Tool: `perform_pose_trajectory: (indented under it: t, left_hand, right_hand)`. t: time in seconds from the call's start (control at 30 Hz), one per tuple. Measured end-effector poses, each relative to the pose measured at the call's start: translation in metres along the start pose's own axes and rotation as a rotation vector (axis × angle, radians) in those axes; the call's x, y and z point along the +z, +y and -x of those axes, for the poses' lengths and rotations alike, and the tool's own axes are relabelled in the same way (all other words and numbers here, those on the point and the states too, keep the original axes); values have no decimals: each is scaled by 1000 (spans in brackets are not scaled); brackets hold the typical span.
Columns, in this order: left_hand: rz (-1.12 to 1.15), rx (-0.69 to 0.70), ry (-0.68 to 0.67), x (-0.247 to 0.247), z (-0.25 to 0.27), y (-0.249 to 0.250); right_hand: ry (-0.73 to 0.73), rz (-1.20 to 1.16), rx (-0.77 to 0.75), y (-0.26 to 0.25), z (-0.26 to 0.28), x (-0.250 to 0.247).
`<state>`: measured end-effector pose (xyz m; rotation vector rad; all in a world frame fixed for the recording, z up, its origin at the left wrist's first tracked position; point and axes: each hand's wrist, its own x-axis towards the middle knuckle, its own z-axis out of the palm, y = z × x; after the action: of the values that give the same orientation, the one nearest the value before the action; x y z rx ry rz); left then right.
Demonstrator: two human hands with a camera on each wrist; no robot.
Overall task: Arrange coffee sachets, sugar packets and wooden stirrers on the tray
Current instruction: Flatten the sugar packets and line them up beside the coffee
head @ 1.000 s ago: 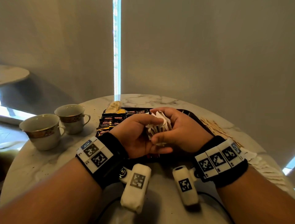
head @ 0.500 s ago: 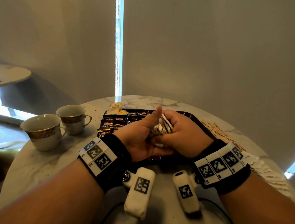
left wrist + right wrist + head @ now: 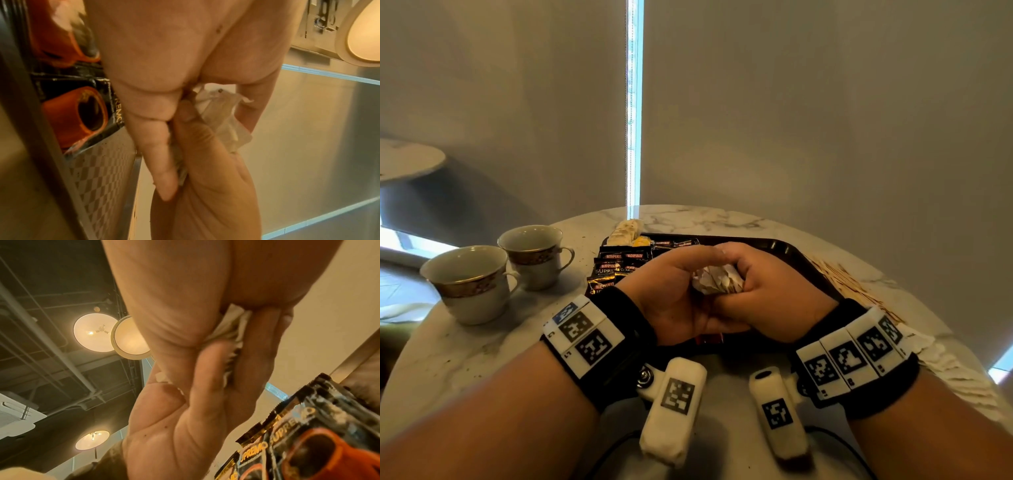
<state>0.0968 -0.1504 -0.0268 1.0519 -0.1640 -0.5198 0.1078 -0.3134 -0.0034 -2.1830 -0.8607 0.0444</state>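
Note:
Both hands meet above the black tray (image 3: 804, 260) and clasp a bundle of white sugar packets (image 3: 717, 281). My left hand (image 3: 681, 291) wraps the bundle from the left, thumb lying over its top. My right hand (image 3: 760, 291) curls around it from the right. The white packets (image 3: 222, 113) poke out between the fingers in the left wrist view, and the same packets (image 3: 228, 331) show in the right wrist view. Black and orange coffee sachets (image 3: 616, 267) lie in the tray's left part. Wooden stirrers (image 3: 849, 284) lie on the table right of the tray.
Two gold-rimmed cups (image 3: 469, 281) (image 3: 534, 253) stand on the marble table (image 3: 465, 353) at the left. More white packets (image 3: 941, 359) are spread at the table's right edge. A pale packet stack (image 3: 625, 231) sits at the tray's far left corner.
My left thumb, raised half a second ago, has come down over the top of the packet bundle. Both hands stay clasped above the tray, in about the same place.

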Motion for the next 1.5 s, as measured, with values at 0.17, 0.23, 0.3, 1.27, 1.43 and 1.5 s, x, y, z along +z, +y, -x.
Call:
perform_pose_trajectory:
  t: [0.17,0.23,0.3,1.27,1.43,1.5]
  left_hand:
    - [-3,0,60,2,-1,2]
    - [50,37,94,-1,-1,7]
    - [90,99,157,-6,1,14]
    - [213,302,316,-18,16,50]
    - [115,247,276,-18,14,42]
    - [65,235,271,-16,12,39]
  right_hand:
    - [-48,-143,44,6,0,-1]
    - [74,-410,108,12,-6,-5]
    - [325,-587,232,25,-16,-10]
    - [9,213,422,36,-16,-13]
    - [331,-108,461,52,-17,-19]
    - [391,-288,477,48,-19,-17]
